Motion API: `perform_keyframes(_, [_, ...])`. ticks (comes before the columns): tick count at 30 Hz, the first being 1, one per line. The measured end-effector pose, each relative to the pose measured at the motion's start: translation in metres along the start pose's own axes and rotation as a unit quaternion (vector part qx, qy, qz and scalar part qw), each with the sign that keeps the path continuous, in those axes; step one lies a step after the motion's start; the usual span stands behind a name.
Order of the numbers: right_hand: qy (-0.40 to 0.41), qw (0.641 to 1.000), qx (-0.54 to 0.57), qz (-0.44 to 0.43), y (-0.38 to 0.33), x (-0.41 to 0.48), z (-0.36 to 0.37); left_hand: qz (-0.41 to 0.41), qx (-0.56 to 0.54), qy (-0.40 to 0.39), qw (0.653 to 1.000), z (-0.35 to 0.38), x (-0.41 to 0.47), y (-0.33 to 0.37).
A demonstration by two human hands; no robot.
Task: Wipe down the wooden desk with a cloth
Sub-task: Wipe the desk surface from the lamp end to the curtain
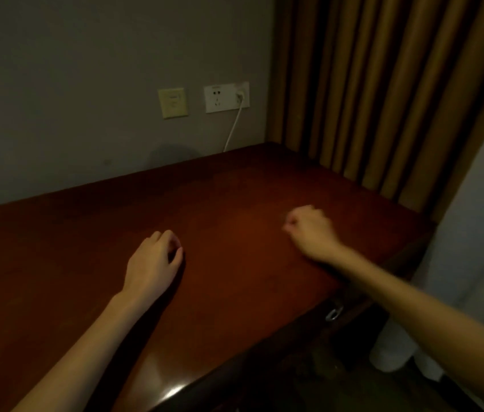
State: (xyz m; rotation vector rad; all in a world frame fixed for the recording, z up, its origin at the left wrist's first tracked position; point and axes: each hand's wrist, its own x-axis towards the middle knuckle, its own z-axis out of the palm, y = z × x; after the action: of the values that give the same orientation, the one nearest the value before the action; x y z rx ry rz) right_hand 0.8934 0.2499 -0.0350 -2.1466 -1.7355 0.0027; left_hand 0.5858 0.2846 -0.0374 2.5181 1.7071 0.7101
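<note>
The dark reddish wooden desk (pixel 220 209) fills the middle of the view, reaching back to the wall. My left hand (pixel 153 263) rests on the desktop at centre left, its fingers curled under and holding nothing. My right hand (pixel 312 230) is over the right part of the desktop, fingers curled into a loose fist with nothing visible in it. No cloth is in view.
A grey wall runs behind the desk with a yellowish plate (pixel 173 103) and a white socket (pixel 226 97) whose white cable (pixel 233 127) drops behind the desk. Striped brown curtains (pixel 383 93) hang at the right, pale fabric (pixel 472 263) beside them. A drawer handle (pixel 333 313) shows under the front edge.
</note>
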Motion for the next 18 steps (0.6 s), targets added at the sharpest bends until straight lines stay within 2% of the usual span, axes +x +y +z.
perform_keyframes(1, [-0.034, 0.995, 0.018, -0.092, -0.038, -0.020, 0.005, 0.004, 0.000, 0.002, 1.000, 0.003, 0.005, 0.002])
perform_keyframes(3, [-0.104, 0.954, 0.060, -0.274, -0.091, -0.062, 0.007, 0.007, 0.004, 0.008, 1.000, 0.009, 0.015, 0.004])
perform_keyframes(4, [-0.132, 0.932, 0.066, -0.330, -0.097, -0.070, 0.008, 0.008, 0.006, 0.013, 1.000, 0.012, 0.018, 0.003])
perform_keyframes(5, [-0.142, 0.930, 0.055, -0.335, -0.090, -0.064, 0.007, 0.009, 0.006, 0.015, 1.000, 0.014, 0.021, 0.002])
perform_keyframes(7, [-0.097, 0.965, 0.042, -0.240, -0.051, -0.022, 0.011, 0.011, -0.002, 0.016, 1.000, 0.017, 0.024, -0.004])
perform_keyframes(9, [-0.021, 0.998, 0.006, -0.056, 0.011, 0.038, 0.011, 0.011, -0.013, 0.021, 1.000, 0.018, 0.026, -0.007])
perform_keyframes(11, [0.038, 0.992, -0.029, 0.113, 0.077, 0.084, 0.003, 0.004, -0.011, 0.033, 0.999, 0.021, 0.026, -0.005])
perform_keyframes(13, [0.052, 0.975, -0.036, 0.214, 0.109, 0.112, 0.002, -0.006, -0.004, 0.039, 0.999, 0.023, 0.026, -0.003])
perform_keyframes(15, [0.059, 0.976, -0.046, 0.207, 0.084, 0.130, 0.014, -0.015, -0.004, 0.039, 0.999, 0.025, 0.026, -0.003])
perform_keyframes(18, [0.015, 1.000, -0.003, 0.026, -0.028, 0.118, 0.038, -0.019, -0.013, 0.036, 0.999, 0.022, 0.025, -0.006])
